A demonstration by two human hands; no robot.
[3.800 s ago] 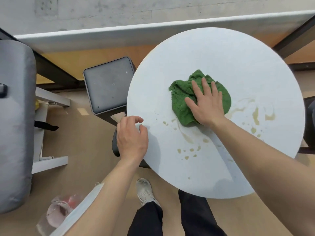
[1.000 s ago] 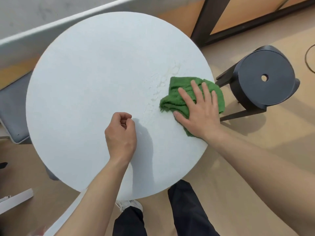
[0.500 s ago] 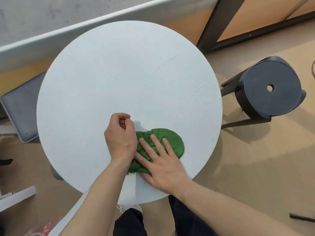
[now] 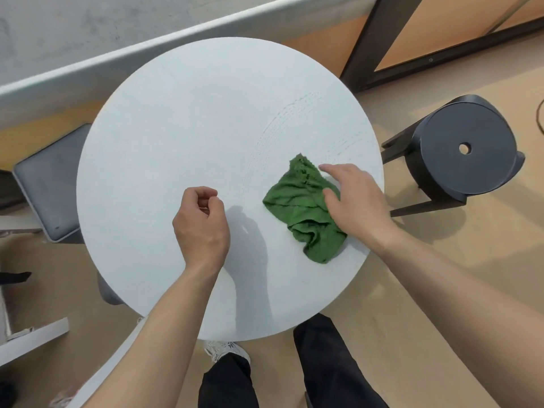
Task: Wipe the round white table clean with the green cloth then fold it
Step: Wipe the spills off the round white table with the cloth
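Note:
The round white table fills the middle of the view, with faint wet wipe streaks at its right side. A crumpled green cloth lies near the table's right edge. My right hand rests on the cloth's right side, thumb and fingers curled onto the fabric. My left hand sits on the table near its centre, loosely closed with nothing in it, a hand's width left of the cloth.
A round black stool stands right of the table. A grey square seat is tucked at the left edge. My legs and a shoe show below the table. A concrete wall ledge runs behind.
My right hand has swept the cloth from beside my left hand at the near edge over to the right side of the table. The left hand has stayed put.

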